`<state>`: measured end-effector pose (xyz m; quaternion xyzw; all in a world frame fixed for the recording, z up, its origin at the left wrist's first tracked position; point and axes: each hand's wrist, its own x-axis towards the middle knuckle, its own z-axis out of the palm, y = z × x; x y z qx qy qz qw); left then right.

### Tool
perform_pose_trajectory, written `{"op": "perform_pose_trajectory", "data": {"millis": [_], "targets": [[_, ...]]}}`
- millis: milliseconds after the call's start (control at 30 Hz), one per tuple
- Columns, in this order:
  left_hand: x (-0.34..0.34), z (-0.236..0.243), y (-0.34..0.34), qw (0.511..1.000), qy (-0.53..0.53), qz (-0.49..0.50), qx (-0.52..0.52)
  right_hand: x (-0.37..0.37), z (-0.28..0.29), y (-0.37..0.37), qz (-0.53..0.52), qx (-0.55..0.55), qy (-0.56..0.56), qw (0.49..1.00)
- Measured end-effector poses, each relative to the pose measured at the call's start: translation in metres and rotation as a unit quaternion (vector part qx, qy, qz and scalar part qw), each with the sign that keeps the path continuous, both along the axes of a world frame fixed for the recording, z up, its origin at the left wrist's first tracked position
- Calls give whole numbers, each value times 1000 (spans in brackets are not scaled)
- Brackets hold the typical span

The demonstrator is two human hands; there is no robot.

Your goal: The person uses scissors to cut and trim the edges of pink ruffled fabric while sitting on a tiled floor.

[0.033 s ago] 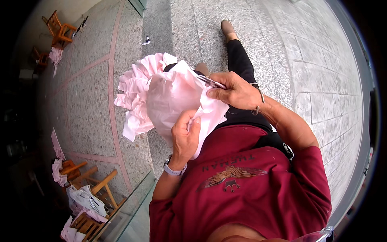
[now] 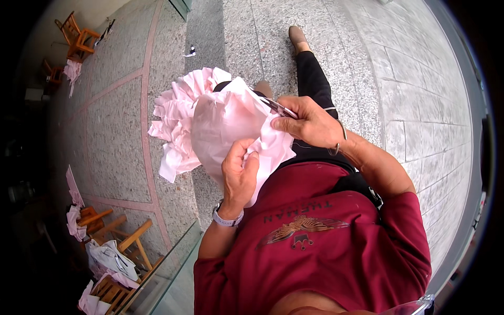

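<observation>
Pink fabric [image 2: 223, 123], thin and gathered into ruffles on its left side, lies bunched over my lap and left leg. My left hand [image 2: 240, 170] is closed, pinching the cloth near its edge between thumb and fingers. In my closed right hand [image 2: 310, 121] are slim metal thread snips [image 2: 280, 108], whose blades point up and left along the fabric's edge. That hand's thumb presses by the cloth, a little above and right of my left hand. Part of the blades is hidden against the fabric.
Wooden chairs [image 2: 79, 39] stand at the far left. At the lower left, wooden stools [image 2: 137, 236] bear more pink and white cloth [image 2: 113, 260], next to a glass panel edge [image 2: 170, 273]. A small black-and-white object [image 2: 192, 51] lies on the speckled floor ahead.
My right hand has shifted slightly right and down with the snips. My left hand and the fabric it pinches have moved only a little.
</observation>
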<state>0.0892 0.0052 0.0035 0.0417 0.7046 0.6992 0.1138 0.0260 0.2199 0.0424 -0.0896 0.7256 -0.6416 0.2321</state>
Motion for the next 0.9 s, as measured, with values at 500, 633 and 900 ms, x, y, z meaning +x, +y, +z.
{"op": "perform_pose_trajectory", "data": {"millis": [500, 633, 900], "targets": [[-3, 18, 9, 984, -125, 31, 120, 40, 34, 6, -25, 86, 86, 992], [-3, 19, 6, 983, -130, 10, 131, 43, 34, 4, 76, 91, 17, 993], [-2, 18, 6, 979, -142, 1, 147, 41, 25, 6, 99, 70, -34, 992]]}}
